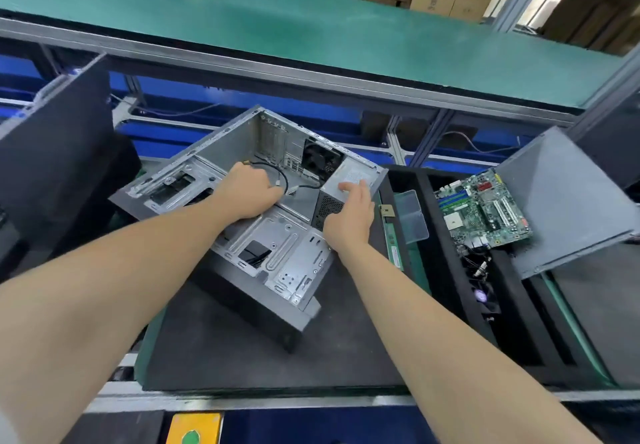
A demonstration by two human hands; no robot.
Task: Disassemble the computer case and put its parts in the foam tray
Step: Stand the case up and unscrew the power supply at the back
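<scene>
An open grey computer case lies on its side on a dark foam mat, its interior facing up. My left hand reaches inside with curled fingers around a bundle of black cables. My right hand lies with straight fingers on the silver power supply at the case's right end. A black fan sits in the case's rear wall. To the right, the black foam tray holds a green motherboard, a memory stick and a small fan.
A clear plastic box sits in the tray's left slot. A grey side panel leans on the tray's right side. Black cases stand at the left. A green conveyor belt runs across the back. A yellow fixture sits below the bench edge.
</scene>
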